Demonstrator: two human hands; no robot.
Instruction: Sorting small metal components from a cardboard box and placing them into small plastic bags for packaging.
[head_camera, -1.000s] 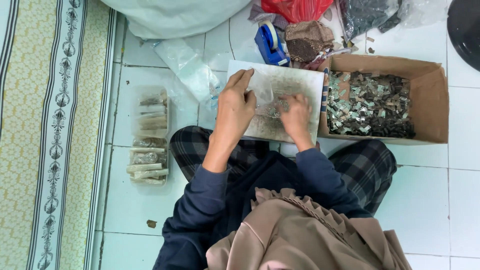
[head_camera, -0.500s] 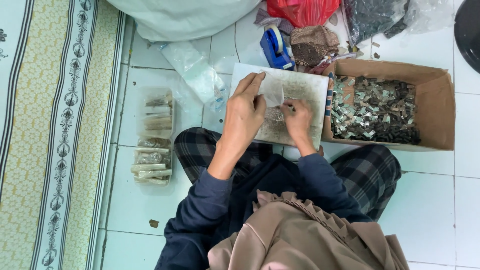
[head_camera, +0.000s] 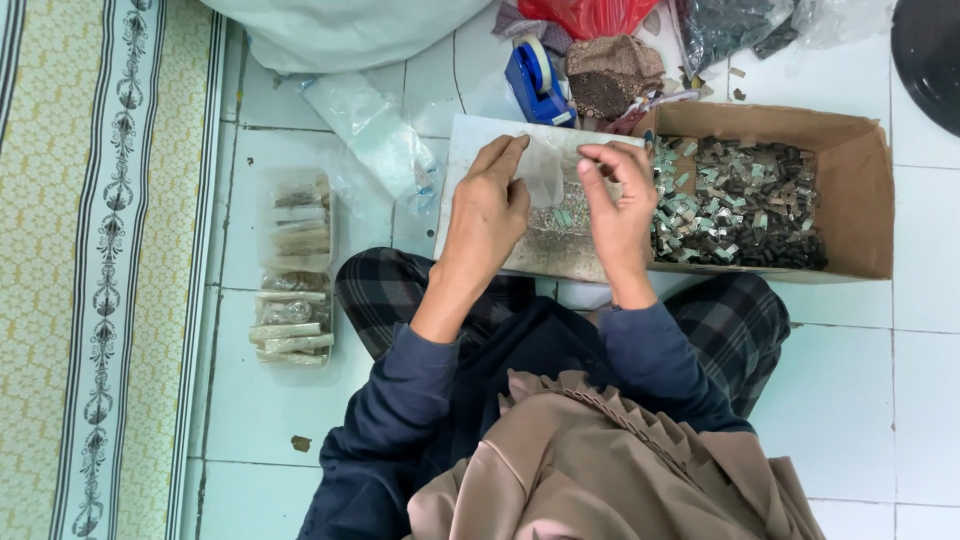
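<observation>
Both hands up over the pale rectangular work board (head_camera: 470, 150); the left hand (head_camera: 490, 215) and the right hand (head_camera: 615, 205) pinch one small clear plastic sachet (head_camera: 543, 172) between fingertips, apparently at the filling step; next comes a steady hold, I'd judge. One brown cardboard box (head_camera: 850, 200) of small pieces sits just right; two clear trays of filled packets (head_camera: 295, 265) lie left; one blue tape dispenser (head_camera: 535, 75) beyond.

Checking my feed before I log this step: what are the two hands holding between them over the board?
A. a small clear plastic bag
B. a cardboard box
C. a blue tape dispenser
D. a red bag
A: the left hand and right hand pinch a small clear plastic bag over the board; the blue tape dispenser lies untouched beyond it.
</observation>
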